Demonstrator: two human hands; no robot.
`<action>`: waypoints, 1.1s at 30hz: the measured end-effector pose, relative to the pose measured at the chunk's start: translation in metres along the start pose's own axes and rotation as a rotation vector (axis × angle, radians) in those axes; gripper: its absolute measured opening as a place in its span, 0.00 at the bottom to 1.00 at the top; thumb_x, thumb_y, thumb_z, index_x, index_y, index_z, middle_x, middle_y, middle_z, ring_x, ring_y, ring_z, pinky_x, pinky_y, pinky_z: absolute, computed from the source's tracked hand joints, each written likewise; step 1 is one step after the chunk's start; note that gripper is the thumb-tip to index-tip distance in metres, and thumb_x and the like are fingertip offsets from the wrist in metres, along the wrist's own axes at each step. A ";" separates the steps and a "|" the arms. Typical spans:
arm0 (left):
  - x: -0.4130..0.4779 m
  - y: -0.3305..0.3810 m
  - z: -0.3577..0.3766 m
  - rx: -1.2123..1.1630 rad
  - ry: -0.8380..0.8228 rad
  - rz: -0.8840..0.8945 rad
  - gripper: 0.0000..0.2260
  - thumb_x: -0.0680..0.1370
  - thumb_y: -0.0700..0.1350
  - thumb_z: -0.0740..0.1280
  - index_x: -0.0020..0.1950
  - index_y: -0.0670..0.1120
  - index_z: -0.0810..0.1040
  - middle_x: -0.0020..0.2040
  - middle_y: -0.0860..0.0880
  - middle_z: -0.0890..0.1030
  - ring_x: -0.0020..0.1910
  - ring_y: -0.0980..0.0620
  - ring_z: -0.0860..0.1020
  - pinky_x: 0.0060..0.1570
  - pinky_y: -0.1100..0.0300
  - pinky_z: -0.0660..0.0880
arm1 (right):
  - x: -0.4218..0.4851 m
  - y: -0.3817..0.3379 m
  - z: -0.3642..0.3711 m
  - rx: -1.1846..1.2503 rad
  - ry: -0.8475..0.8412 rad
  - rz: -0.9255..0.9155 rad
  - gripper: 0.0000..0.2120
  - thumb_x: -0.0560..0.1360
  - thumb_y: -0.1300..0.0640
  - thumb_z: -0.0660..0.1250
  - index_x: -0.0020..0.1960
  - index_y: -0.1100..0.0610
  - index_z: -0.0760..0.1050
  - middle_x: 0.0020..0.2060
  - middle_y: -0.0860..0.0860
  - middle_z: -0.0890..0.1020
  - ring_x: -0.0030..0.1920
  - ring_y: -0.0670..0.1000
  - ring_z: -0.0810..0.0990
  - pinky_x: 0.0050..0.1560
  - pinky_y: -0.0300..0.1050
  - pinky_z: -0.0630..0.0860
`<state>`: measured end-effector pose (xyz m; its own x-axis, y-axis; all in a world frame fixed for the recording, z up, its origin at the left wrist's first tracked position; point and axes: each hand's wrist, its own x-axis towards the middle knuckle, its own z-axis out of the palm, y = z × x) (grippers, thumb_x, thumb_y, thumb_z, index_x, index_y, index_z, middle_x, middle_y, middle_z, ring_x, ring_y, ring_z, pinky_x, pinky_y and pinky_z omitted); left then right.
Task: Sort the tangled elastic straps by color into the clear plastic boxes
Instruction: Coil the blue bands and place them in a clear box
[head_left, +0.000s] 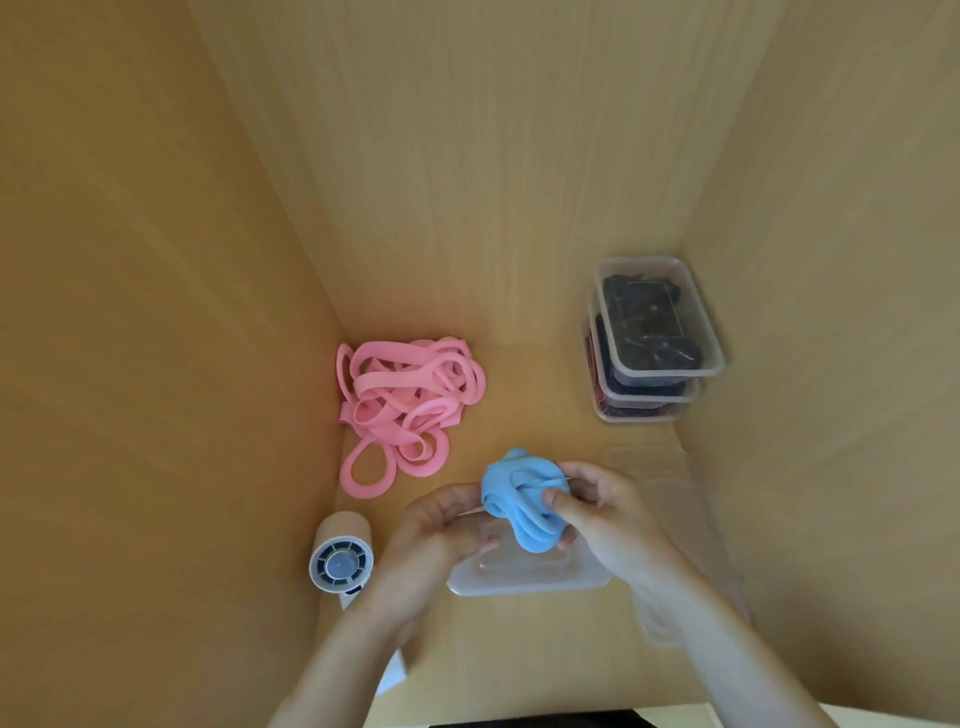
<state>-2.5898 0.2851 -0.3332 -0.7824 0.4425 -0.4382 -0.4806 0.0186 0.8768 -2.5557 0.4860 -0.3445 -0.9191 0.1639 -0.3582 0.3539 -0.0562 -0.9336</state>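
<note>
Left of the hands, a tangled pile of pink straps (410, 410), not yet boxed. Far right, a stack of 3 clear boxes (670, 371) holding dark straps. Under the hands, another clear box (524, 587). Just above it, a blue strap bundle (519, 499), gripped by right hand (597, 506), seemingly pinched by left hand (441, 527). Judged step: boxing blue. Next: lower, tuck in loops, let go.

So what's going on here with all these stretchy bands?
A person is sorting elastic straps by colour. The left hand and the right hand hold a bundle of blue straps between them, over an open clear box. A tangled pink pile lies untouched further back on the left. At the back right is a stack of clear boxes with dark straps inside.
</note>
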 end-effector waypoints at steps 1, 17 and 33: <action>-0.003 0.000 -0.003 0.053 0.007 0.005 0.22 0.68 0.37 0.67 0.63 0.43 0.79 0.60 0.46 0.84 0.61 0.47 0.82 0.62 0.50 0.77 | 0.001 0.002 -0.001 -0.018 -0.010 0.005 0.08 0.78 0.66 0.70 0.55 0.57 0.81 0.40 0.53 0.86 0.30 0.47 0.79 0.32 0.40 0.76; -0.008 -0.041 0.005 0.995 0.194 0.390 0.21 0.75 0.41 0.71 0.66 0.57 0.76 0.65 0.65 0.71 0.68 0.66 0.63 0.68 0.73 0.57 | -0.003 0.035 0.018 -1.081 0.074 -0.151 0.15 0.80 0.51 0.64 0.64 0.53 0.70 0.61 0.48 0.72 0.62 0.51 0.74 0.55 0.42 0.72; 0.019 -0.043 0.017 1.113 0.085 0.537 0.31 0.70 0.57 0.76 0.70 0.54 0.70 0.69 0.60 0.65 0.76 0.54 0.60 0.74 0.59 0.59 | -0.048 0.054 -0.063 -0.941 0.440 -0.120 0.09 0.72 0.58 0.73 0.39 0.52 0.72 0.42 0.47 0.72 0.46 0.53 0.77 0.46 0.47 0.74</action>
<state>-2.5777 0.3078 -0.3758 -0.8198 0.5702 0.0534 0.4737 0.6228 0.6226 -2.4813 0.5367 -0.3773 -0.8798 0.4723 -0.0536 0.4301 0.7429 -0.5129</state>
